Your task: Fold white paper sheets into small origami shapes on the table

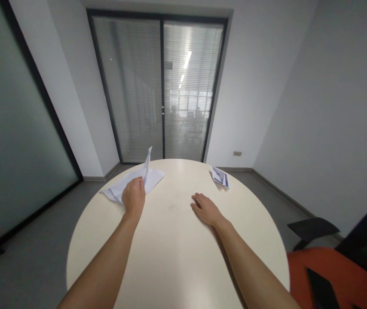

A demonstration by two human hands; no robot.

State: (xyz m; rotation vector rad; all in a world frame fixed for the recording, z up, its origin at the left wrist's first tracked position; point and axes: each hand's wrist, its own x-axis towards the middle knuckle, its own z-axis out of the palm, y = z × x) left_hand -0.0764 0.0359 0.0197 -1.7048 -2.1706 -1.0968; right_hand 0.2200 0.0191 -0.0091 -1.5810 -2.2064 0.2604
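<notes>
My left hand is closed on a white cloth at the far left of the round table. A narrow peak of the cloth stands up above the fist, while the rest lies spread and creased on the tabletop, reaching toward the left edge. My right hand is at the middle right of the table, palm down, with its fingers loosely stretched and the thumb apart; nothing shows in it. Beyond it, near the far right edge, lies a small folded white piece with blue-purple markings, untouched.
An orange chair with a black armrest stands close at the table's right. Behind the table are a glass partition with blinds and a white wall. A frosted glass panel is on the left.
</notes>
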